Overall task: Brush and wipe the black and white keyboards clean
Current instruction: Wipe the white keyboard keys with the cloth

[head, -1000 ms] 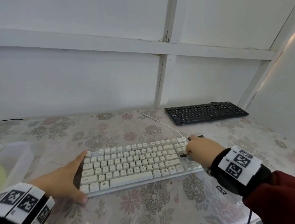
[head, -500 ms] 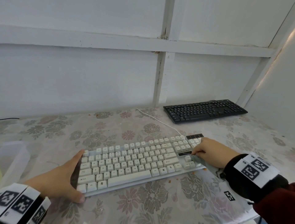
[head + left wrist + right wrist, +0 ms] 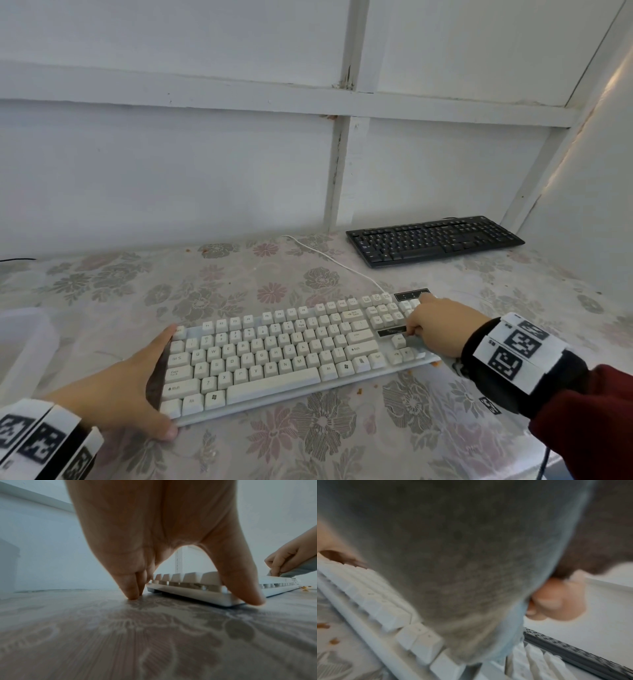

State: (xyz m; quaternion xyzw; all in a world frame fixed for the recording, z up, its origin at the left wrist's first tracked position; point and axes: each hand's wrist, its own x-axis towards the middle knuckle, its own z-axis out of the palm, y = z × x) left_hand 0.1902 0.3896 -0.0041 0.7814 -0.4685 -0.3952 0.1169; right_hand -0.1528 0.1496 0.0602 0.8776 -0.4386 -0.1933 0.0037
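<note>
Wiping the white keyboard (image 3: pixel 291 356): left hand (image 3: pixel 130 390), fingers straight, braces its end while right hand (image 3: pixel 442 329) bunches what looks like a cloth (image 3: pixel 471 574) over the number keys beneath it; next, the black keyboard (image 3: pixel 435 240).

Soft, even daylight fills the head view, with a warm bright strip along the right edge and bowed wide-angle lines. The left wrist view is dimmer, its foreground table (image 3: pixel 154 642) blurred. The right wrist view is dark and motion-smeared.
</note>
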